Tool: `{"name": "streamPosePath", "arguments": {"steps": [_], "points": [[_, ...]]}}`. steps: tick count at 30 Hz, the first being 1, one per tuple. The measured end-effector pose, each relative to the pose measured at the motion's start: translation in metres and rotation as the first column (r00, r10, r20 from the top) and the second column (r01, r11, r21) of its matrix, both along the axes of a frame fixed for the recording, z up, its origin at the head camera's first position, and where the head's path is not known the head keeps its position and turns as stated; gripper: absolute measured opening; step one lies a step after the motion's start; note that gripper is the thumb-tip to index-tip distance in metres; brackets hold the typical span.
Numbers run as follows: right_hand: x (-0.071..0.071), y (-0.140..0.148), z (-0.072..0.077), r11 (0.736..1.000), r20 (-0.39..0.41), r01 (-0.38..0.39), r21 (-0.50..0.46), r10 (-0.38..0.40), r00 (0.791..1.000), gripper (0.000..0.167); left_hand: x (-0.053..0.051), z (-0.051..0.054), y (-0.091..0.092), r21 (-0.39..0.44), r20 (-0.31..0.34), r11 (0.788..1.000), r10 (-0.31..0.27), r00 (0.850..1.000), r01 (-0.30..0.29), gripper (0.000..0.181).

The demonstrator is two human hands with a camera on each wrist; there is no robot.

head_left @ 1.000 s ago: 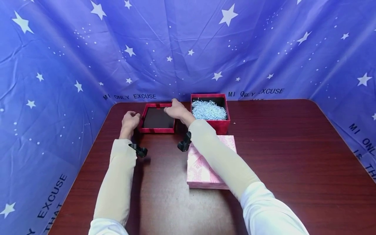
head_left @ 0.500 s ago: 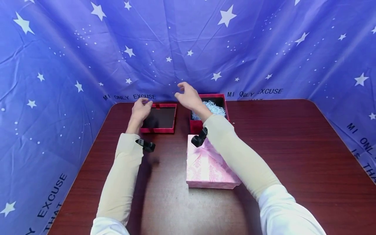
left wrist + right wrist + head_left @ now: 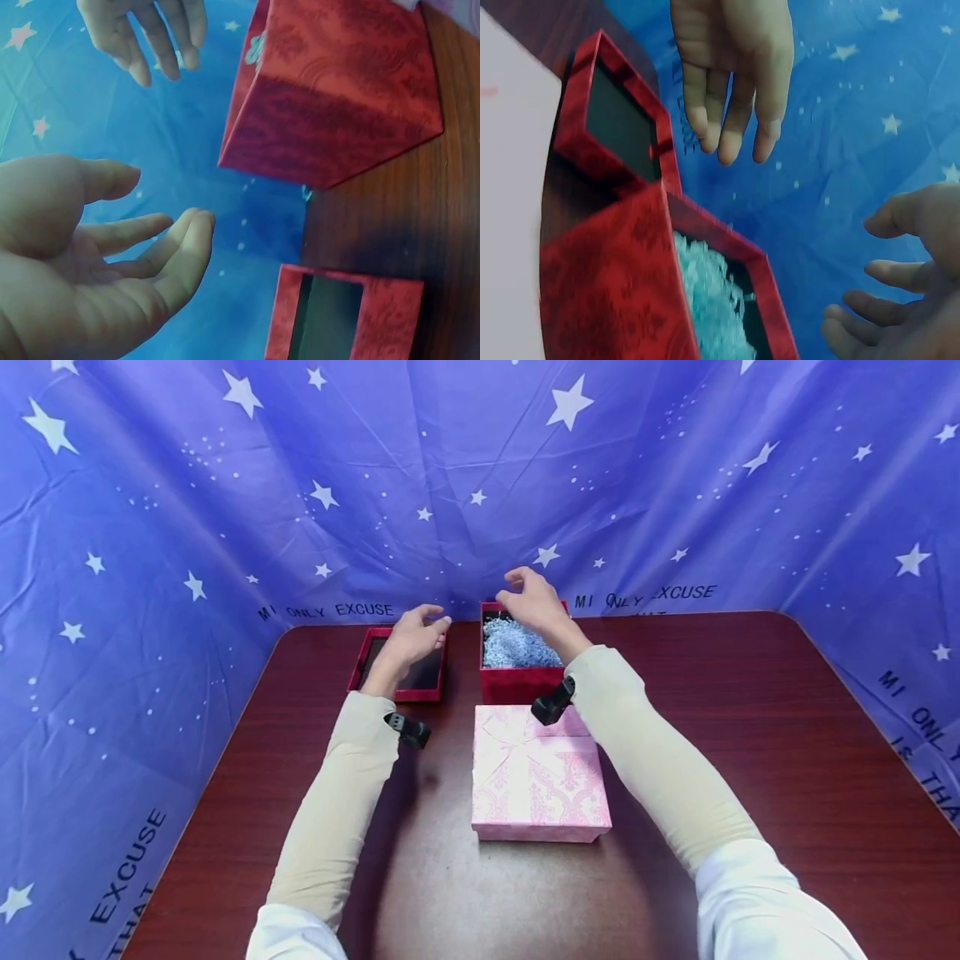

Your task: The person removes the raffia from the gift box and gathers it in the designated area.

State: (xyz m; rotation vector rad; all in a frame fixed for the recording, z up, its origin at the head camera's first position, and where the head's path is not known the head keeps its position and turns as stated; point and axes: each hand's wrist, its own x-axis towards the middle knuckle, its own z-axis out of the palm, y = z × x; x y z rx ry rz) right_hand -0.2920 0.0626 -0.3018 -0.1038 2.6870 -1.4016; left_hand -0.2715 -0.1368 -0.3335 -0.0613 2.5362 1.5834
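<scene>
Over the red box lid (image 3: 417,695) at the back left hovers my left hand (image 3: 411,642), holding nothing, its fingers loosely bent. The lid lies with its dark inside upward. My right hand (image 3: 538,607) hangs above the red box (image 3: 521,687), also holding nothing. Blue shredded paper (image 3: 517,645) fills part of that box, and the right wrist view shows the shreds (image 3: 709,300) below the rim. In the left wrist view a patterned side of the red box (image 3: 345,90) faces the camera, apart from my fingers.
A pink patterned gift box (image 3: 540,785) with a ribbon bow stands in front of the red box, almost against it. The dark wooden table (image 3: 720,735) extends to both sides. A blue star-printed cloth (image 3: 375,460) hangs behind the table's back edge.
Both hands have lifted from beside the red lid and moved right. The left hand is now over the lid, the right one over the red box. The lid stays in place.
</scene>
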Motion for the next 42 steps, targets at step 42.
{"name": "streamPosePath", "arguments": {"steps": [42], "points": [[-0.023, 0.031, -0.05, 0.955, 0.573, -0.289, 0.072, 0.198, 0.795, 0.11, -0.01, -0.028, 0.033, 0.252, 0.188, 0.959, -0.18, 0.965, 0.13, 0.064]]}}
